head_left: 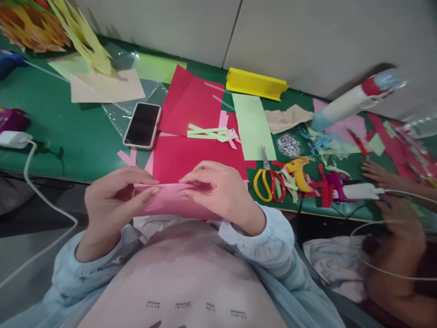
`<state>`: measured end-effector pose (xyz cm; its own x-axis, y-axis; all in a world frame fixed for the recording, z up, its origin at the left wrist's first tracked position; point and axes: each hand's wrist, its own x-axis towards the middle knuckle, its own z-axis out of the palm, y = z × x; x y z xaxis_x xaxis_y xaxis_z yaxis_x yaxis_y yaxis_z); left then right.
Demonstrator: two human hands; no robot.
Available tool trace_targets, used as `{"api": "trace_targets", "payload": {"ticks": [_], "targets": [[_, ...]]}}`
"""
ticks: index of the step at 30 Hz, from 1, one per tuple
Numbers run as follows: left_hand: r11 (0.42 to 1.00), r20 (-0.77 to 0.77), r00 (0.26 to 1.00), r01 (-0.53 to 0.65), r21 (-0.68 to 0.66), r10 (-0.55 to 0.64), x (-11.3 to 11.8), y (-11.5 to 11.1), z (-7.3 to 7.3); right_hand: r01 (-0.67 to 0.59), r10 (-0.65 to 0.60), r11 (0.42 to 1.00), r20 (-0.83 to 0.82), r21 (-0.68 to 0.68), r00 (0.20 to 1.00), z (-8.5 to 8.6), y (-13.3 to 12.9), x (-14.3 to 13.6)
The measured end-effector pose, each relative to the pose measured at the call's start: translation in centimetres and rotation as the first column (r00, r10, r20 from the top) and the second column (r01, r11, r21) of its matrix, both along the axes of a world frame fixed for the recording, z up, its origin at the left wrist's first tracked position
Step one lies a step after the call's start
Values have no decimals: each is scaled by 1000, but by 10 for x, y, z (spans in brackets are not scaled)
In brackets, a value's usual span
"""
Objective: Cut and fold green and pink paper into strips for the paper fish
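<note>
A sheet of pink paper (180, 205) is held at the table's front edge, its top edge folded over in a narrow band. My left hand (118, 193) pinches the left end of that fold between thumb and fingers. Farther right, my right hand (218, 189) pinches the same fold, thumb below and fingers above. Just beyond both hands lie red paper sheets (198, 155), with pale green and pink paper strips (208, 132) scattered on top. Scissors (268, 180) with yellow and red handles rest to the right of my right hand.
A phone (142, 125) lies at left, near a white cable (30, 168). Along the right are a yellow glue gun (298, 173), a dish of small silvery pieces (289, 146) and a bottle (355, 102). Another person's hands (382, 175) are at far right. A wall (290, 45) backs the green table.
</note>
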<state>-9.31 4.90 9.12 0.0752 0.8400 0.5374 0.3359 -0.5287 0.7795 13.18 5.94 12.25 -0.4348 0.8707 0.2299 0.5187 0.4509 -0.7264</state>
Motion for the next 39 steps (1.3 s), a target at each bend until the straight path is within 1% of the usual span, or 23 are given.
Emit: {"api": "trace_targets", "payload": {"ticks": [3, 9, 14, 17, 20, 24, 28, 32, 34, 36, 39], "targets": [[1000, -2, 1000, 15, -3, -15, 1, -1, 4, -13, 13, 1000, -13, -20, 1000, 0, 0, 0], [992, -51, 997, 59, -108, -65, 2, -3, 11, -57, 57, 997, -8, -43, 998, 1, 2, 1], [993, -70, 996, 47, -112, -55, 3, -5, 12, -60, 60, 998, 11, 10, 998, 1, 1, -3], [993, -65, 997, 37, -110, -44, 4, -6, 13, -43, 43, 999, -16, 17, 999, -1, 0, -8], [994, -75, 996, 50, -100, -57, 4, -5, 13, -44, 45, 999, -41, 21, 998, -4, -1, -13], [988, -96, 993, 49, -145, -63, 2, -4, 13, -52, 53, 998, -33, 28, 998, -7, 0, -16], [980, -71, 996, 40, -193, -55, 1, -3, 11, -66, 67, 997, -21, 50, 998, -8, 0, -18], [970, -33, 994, 97, -224, -107, 0, 0, 11, -86, 86, 996, 4, 29, 996, -8, 1, -21], [956, 10, 992, 123, -267, -124, -2, 1, 11, -91, 91, 996, 0, 26, 996, -10, 2, -22], [942, 57, 992, 123, -314, -110, -5, 3, 11, -84, 85, 996, -7, 33, 996, -11, 2, -22], [933, 113, 993, 80, -352, -43, -11, 5, 8, -42, 42, 999, 7, 17, 999, -13, 2, -17]]}}
